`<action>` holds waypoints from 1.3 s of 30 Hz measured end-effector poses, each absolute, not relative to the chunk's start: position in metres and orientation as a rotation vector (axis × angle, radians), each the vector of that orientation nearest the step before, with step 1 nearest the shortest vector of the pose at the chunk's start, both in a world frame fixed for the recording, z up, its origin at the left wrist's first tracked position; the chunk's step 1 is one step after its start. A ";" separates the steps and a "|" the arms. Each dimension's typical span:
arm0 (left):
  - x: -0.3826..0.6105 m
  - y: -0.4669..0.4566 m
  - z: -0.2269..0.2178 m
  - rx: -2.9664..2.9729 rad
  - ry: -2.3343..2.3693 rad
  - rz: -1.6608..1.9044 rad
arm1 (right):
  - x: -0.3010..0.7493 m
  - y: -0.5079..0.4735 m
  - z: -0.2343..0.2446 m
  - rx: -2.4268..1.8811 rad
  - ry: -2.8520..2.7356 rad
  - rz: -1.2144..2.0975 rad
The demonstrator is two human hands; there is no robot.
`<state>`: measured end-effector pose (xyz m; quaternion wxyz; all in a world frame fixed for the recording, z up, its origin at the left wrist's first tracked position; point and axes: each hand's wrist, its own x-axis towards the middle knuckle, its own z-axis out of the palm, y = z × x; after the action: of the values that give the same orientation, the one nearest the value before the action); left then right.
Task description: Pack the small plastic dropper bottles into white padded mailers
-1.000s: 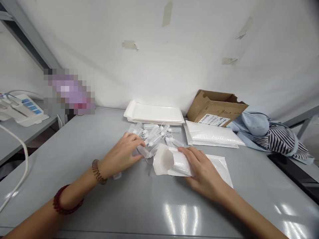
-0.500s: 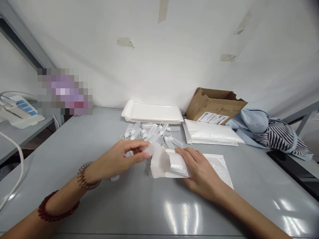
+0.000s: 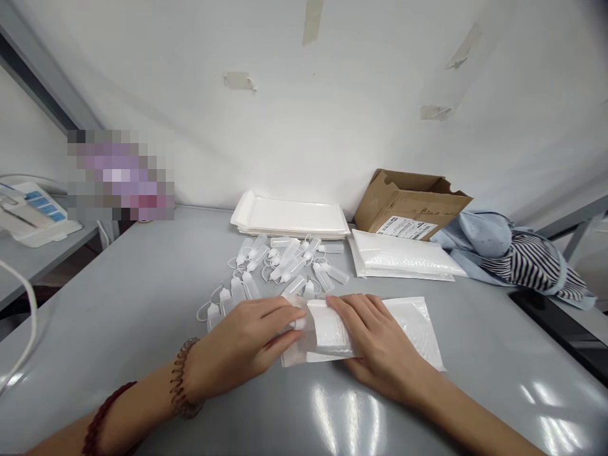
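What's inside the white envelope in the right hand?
At the mouth of the white envelope, the left hand holds a small white piece, partly visible. Anything deeper is covered by the envelope and the right hand.

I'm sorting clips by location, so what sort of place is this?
Probably a packing area, perhaps in a workshop or warehouse: the grey table holds many small plastic bottles, a stack of white envelopes and a cardboard box.
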<state>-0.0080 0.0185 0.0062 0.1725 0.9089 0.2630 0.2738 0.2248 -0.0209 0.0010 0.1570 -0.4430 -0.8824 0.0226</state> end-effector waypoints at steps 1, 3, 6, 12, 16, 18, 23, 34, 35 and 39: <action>-0.007 0.017 0.007 2.588 0.717 0.737 | 0.225 -0.021 0.001 -1.265 -2.529 0.074; -0.005 0.015 0.007 2.615 0.670 0.603 | 0.224 -0.022 0.001 -1.265 -2.526 0.091; -0.002 0.013 0.008 2.630 0.622 0.462 | 0.224 -0.022 0.001 -1.258 -2.519 0.097; 0.003 0.012 0.010 2.576 0.537 0.639 | 0.224 -0.023 0.000 -1.228 -2.521 0.101; 0.002 0.012 0.014 2.542 0.537 0.727 | 0.223 -0.023 0.001 -1.225 -2.521 0.117; 0.001 0.011 0.013 2.563 0.549 0.752 | 0.223 -0.023 0.001 -1.224 -2.519 0.118; 0.000 0.010 0.013 2.625 0.595 0.755 | 0.223 -0.024 0.001 -1.220 -2.518 0.102; 0.001 0.006 0.014 2.684 0.583 0.706 | 0.222 -0.024 -0.001 -1.205 -2.513 0.119; 0.001 0.006 0.013 2.706 0.581 0.722 | 0.222 -0.024 -0.001 -1.206 -2.514 0.122; 0.000 0.006 0.009 2.800 0.570 0.787 | 0.222 -0.024 -0.001 -1.213 -2.517 0.121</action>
<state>0.0004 0.0056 0.0094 0.0890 0.9410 0.1916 0.2644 0.2215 -0.0238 -0.0008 0.1716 -0.4274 -0.8866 0.0428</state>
